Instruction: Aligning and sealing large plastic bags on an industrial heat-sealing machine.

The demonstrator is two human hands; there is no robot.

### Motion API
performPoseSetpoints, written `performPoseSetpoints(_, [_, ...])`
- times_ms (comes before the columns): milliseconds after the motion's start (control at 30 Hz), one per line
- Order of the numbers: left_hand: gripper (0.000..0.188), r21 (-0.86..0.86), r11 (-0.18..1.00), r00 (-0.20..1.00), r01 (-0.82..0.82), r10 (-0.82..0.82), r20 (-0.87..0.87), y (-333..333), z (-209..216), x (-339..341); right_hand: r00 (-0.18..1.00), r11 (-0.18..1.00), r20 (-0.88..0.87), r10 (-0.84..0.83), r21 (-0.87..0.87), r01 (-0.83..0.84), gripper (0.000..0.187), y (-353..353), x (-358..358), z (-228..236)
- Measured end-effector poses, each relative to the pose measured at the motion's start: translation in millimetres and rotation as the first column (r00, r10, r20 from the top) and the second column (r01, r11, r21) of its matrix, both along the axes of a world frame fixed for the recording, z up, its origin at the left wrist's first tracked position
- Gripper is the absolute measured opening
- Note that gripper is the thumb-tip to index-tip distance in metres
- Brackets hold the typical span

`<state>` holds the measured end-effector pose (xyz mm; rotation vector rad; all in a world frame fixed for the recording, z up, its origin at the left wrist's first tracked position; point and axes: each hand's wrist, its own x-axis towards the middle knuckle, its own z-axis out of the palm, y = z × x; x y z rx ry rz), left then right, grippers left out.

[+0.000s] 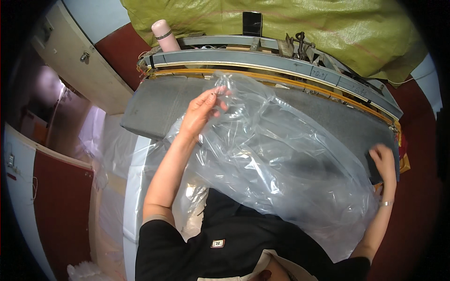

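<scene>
A large clear plastic sheet (262,154) spreads in wrinkled folds across the grey padded surface (159,103) and hangs down over its near edge toward my body. Its far-left corner is pinched between the thumb and fingers of my left hand (202,111), raised over the left half of the surface. Far to the right, my right hand (384,163) is at the right end of the grey surface, beside the sheet's right edge. Those fingers are curled in, and what they hold, if anything, is hidden. A dark patch shows just beneath them.
Behind the pad runs a long metal frame (243,58) with an orange strip (262,77) along it. A pink bottle (165,35), a black phone-like slab (252,23) and a metal clamp (300,44) are at the back, before a yellow-green tarp (342,33). A door (79,51) stands left.
</scene>
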<state>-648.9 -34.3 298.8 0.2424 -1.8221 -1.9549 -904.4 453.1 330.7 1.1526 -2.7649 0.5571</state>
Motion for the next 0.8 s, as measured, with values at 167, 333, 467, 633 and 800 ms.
performPoseSetpoints(167, [0.043, 0.193, 0.976, 0.987, 0.104, -0.077, -0.142, 38.6, 2.2, 0.3, 0.815, 0.776, 0.067, 0.576, -0.357, -0.519, 0.021, -213.3, 47.1, 53.4])
performPoseSetpoints(333, [0.038, 0.258, 0.956, 0.982, 0.140, -0.101, -0.160, 62.7, 4.1, 0.5, 0.673, 0.604, -0.148, 0.724, -0.333, -0.724, 0.026, -331.2, 114.4, 44.4])
performPoseSetpoints(467, [0.047, -0.766, 0.293, 0.803, -0.572, 0.392, -0.449, 34.2, 11.0, 28.1, 0.682, 0.501, 0.133, 0.719, -0.780, -0.376, 0.013, -317.8, 97.5, 40.5])
performPoseSetpoints(633, [0.032, -0.826, 0.562, 0.939, -0.034, 0.302, 0.167, -8.4, -14.2, 87.6, 0.941, 0.108, 0.167, 0.294, -0.984, 0.141, 0.026, -206.6, -26.0, 68.1])
performPoseSetpoints(800, [0.025, -0.898, 0.293, 0.650, 0.329, 0.619, 0.440, -59.6, -3.8, 125.5, 0.913, 0.406, 0.113, -0.391, -0.869, 0.281, 0.037, -68.4, -126.2, 22.8])
